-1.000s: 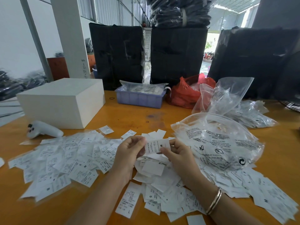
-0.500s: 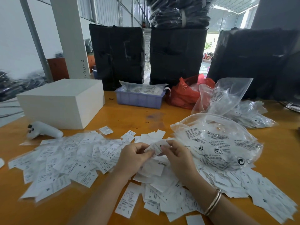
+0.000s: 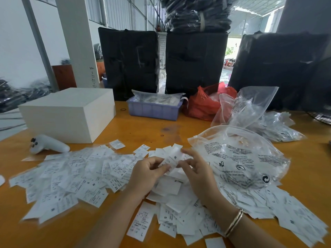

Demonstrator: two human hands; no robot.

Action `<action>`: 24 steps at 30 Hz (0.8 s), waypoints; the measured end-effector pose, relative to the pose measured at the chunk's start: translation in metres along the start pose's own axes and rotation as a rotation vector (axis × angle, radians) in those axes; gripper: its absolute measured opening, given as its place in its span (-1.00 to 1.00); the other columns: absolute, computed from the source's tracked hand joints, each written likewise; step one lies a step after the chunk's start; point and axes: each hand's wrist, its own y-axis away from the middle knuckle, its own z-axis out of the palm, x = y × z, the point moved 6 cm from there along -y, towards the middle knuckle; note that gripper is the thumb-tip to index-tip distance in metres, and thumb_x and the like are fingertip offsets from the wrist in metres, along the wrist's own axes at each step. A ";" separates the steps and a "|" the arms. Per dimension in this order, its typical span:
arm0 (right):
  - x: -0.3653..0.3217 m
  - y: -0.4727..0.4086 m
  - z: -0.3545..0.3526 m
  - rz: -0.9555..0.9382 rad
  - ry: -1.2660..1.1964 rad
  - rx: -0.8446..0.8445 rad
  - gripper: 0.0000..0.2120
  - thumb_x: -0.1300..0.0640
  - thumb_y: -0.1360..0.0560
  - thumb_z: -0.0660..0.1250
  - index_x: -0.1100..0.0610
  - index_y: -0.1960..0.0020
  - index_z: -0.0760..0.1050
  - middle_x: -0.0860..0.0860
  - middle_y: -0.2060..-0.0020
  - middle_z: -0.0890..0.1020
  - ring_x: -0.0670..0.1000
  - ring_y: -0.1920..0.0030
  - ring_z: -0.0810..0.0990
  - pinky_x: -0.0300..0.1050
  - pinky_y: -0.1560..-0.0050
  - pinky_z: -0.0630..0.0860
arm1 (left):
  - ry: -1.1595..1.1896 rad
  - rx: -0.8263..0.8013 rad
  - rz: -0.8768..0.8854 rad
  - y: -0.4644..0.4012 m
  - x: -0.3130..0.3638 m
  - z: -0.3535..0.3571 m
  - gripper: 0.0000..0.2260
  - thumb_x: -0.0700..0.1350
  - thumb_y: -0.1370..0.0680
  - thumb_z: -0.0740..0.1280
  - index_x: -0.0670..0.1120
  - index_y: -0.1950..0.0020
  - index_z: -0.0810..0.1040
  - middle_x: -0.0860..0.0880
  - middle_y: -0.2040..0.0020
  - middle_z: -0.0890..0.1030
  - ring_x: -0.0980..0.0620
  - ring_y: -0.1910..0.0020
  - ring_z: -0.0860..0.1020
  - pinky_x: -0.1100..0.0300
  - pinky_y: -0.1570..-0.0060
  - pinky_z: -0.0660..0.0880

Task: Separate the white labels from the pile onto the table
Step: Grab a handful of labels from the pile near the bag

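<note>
Head view: left hand (image 3: 145,173) and right hand (image 3: 198,169) both pinch one label (image 3: 172,157) above the pile (image 3: 175,199) on the tabletop (image 3: 146,133)

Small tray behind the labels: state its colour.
The tray is pale purple-blue; head view.

Size letters are legible on several white labels (image 3: 93,187) at 9 o'clock of the hands: "S", "M", "L", "XS". Another label (image 3: 141,223) at 6 o'clock shows "L". Print on the clear plastic bag (image 3: 238,158) at 3 o'clock is not legible.
</note>
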 end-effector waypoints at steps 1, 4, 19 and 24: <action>0.000 -0.001 0.000 -0.006 0.015 -0.001 -0.78 0.10 -0.51 0.35 -0.23 -0.01 0.49 -0.23 0.23 0.65 -0.16 0.41 0.50 -0.33 0.37 0.39 | -0.010 0.009 0.009 0.000 0.000 0.000 -0.94 -0.09 -0.43 0.48 0.09 0.18 0.67 0.08 0.20 0.70 0.08 0.18 0.66 0.05 0.07 0.61; -0.001 -0.001 0.004 -0.027 0.061 -0.038 -0.81 0.10 -0.49 0.39 -0.22 0.14 0.55 -0.31 0.21 0.63 -0.11 0.36 0.52 -0.36 0.32 0.41 | -0.036 0.022 0.037 0.000 0.000 -0.001 -0.95 -0.05 -0.43 0.48 0.11 0.18 0.65 0.12 0.22 0.69 0.17 0.21 0.64 0.26 0.16 0.56; 0.021 -0.006 -0.008 0.143 -0.352 0.051 -0.73 0.14 -0.61 0.15 0.05 0.15 0.57 -0.17 0.52 0.32 -0.19 0.52 0.25 -0.37 0.51 0.21 | -0.796 0.577 0.050 0.003 0.008 -0.063 -0.69 -0.07 -0.53 0.37 -0.01 -0.26 0.49 -0.04 -0.09 0.63 0.01 0.07 0.57 0.14 0.12 0.48; 0.022 -0.005 -0.005 0.161 -0.528 0.003 -0.65 0.41 -0.46 -0.05 0.19 0.00 0.45 -0.07 0.50 0.26 -0.14 0.53 0.19 -0.29 0.53 0.16 | -0.953 0.541 0.199 0.005 0.019 -0.049 -0.71 -0.12 -0.49 0.40 -0.01 -0.21 0.54 -0.02 -0.18 0.54 -0.02 -0.20 0.43 0.06 -0.12 0.33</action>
